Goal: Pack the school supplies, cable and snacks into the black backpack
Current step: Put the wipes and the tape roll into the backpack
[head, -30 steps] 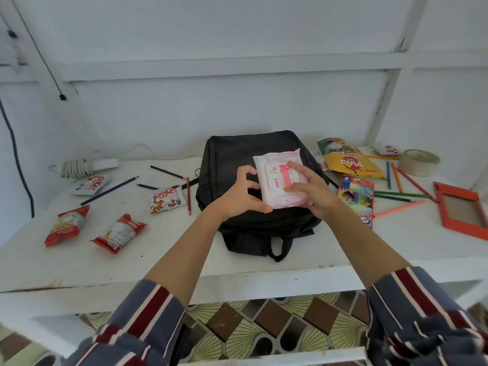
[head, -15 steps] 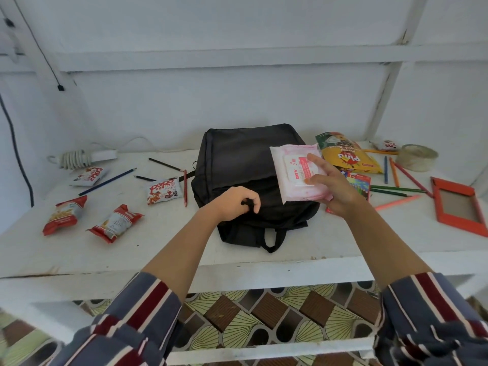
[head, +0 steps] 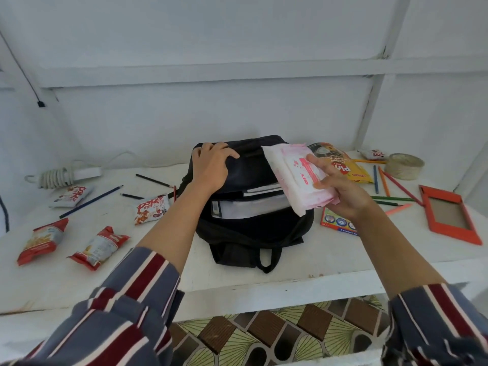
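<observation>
The black backpack (head: 245,228) lies at the middle of the white table (head: 163,265) with its top flap pulled back, showing white books or papers (head: 248,207) inside. My left hand (head: 211,165) grips the flap at its far left edge. My right hand (head: 335,186) holds a pink and white wipes pack (head: 295,178) tilted over the bag's right side. Red snack bags (head: 97,247) and red-and-white snack packets (head: 151,207) lie to the left. A coiled white cable (head: 56,177) rests at the far left.
Pencils (head: 91,200) are scattered left of the bag. To the right lie a yellow pouch (head: 351,167), a coloured-pencil box (head: 335,223), loose coloured pencils (head: 390,186), a tape roll (head: 404,165) and an orange frame (head: 446,212). A wall stands close behind.
My left hand went from the bag's front up to the far edge, pulling the flap open and exposing the contents. My right hand kept the wipes pack and shifted it right.
</observation>
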